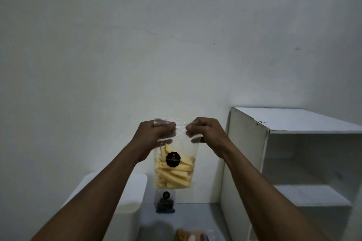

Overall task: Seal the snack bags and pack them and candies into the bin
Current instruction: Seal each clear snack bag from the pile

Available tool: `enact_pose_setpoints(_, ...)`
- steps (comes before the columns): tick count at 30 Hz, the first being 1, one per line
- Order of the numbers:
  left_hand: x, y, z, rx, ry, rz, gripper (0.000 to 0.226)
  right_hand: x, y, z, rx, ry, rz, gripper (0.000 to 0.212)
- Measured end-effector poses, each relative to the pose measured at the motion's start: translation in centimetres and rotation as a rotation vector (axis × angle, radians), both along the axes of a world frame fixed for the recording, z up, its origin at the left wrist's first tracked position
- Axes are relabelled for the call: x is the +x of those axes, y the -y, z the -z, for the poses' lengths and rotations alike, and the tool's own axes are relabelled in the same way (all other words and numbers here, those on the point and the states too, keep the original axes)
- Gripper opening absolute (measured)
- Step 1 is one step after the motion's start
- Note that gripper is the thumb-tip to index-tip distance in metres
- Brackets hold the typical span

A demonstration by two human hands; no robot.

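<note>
- Head view: the clear snack bag (174,174) of pale yellow sticks is held up in the air in front of the wall, above the table (197,214).
- The left hand (156,133) has its fingers curled and pinches the bag's top strip at the left end. The right hand (203,131) pinches the same strip at the right end, thumbs nearly meeting in the middle.
- To close it well, I judge the strip should be kept flat and level and pressed along its whole length (a wrinkle there would likely leave a gap), with the sticks kept well below the closure.
- A second small bag (165,202) with dark contents stands on the table just beside the white bin (130,201).
- Hard to tell: whether the strip is already sealed, since the plastic is clear and the light dim.
- The left forearm hides much of the bin, and its inside is out of sight.
- Objects at the bottom edge (188,236) are cut off and blurred, so candies cannot be confirmed.
</note>
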State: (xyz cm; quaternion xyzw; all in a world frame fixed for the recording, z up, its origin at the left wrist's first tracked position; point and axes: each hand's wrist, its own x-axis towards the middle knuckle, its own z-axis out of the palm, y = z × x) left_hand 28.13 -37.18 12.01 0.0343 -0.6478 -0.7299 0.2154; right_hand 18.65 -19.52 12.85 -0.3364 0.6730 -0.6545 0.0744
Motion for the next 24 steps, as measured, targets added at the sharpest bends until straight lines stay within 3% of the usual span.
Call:
enact_pose_setpoints(7,0.1,0.5,-0.7,-0.133,-0.051,-0.116,0.013,0.3,0.3,-0.4,-0.026,0.005,-0.05,0.006)
enact_pose_setpoints(12,-0.1,0.4,-0.4,-0.089,-0.019,-0.057,0.025,-0.3,0.6,-0.4,-0.042,-0.075,0.038,0.014)
enact_pose_setpoints(15,-0.4,0.9,-0.2,-0.161,-0.04,-0.096,0.018,-0.3,0.3,-0.2,-0.033,-0.05,0.028,0.006)
enact_pose_setpoints(18,-0.7,1.1,-0.2,-0.235,-0.06,-0.126,0.013,-0.2,0.4,-0.1,0.024,-0.011,-0.014,0.012)
enact_pose_setpoints(24,-1.0,0.6,0.1,-0.209,-0.034,0.007,0.017,-0.5,0.9,-0.1,0.089,-0.138,0.053,0.008)
